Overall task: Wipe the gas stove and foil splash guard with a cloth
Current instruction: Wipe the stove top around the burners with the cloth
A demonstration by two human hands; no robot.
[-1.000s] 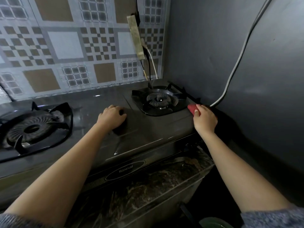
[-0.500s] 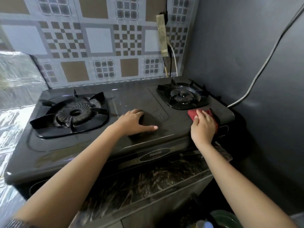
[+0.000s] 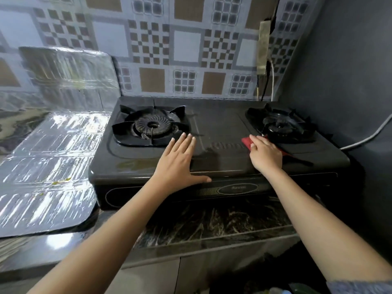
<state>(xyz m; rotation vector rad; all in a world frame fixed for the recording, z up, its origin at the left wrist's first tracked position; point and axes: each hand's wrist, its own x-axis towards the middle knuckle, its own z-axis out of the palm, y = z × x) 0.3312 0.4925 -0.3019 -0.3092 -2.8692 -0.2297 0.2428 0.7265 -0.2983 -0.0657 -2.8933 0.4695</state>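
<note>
A black two-burner gas stove (image 3: 220,124) stands on a dark marbled counter. My left hand (image 3: 179,161) lies flat on the stove top in front of the left burner (image 3: 151,125), fingers straight and thumb out along the front edge. My right hand (image 3: 265,153) presses a red cloth (image 3: 247,142) onto the stove top just in front of the right burner (image 3: 280,126); most of the cloth is hidden under the hand. A silver foil splash guard (image 3: 53,166) lies on the counter left of the stove, with one panel standing against the wall.
A patterned tile wall runs behind the stove, and a dark grey wall (image 3: 350,71) closes the right side. A white cable (image 3: 369,136) runs along that wall near the stove's right end. A power strip (image 3: 263,45) with cords hangs in the corner. Small green scraps lie on the foil.
My right hand has slid the red cloth leftward from the stove's right end to in front of the right burner. My left hand has flattened out. The view has swung left, showing the foil.
</note>
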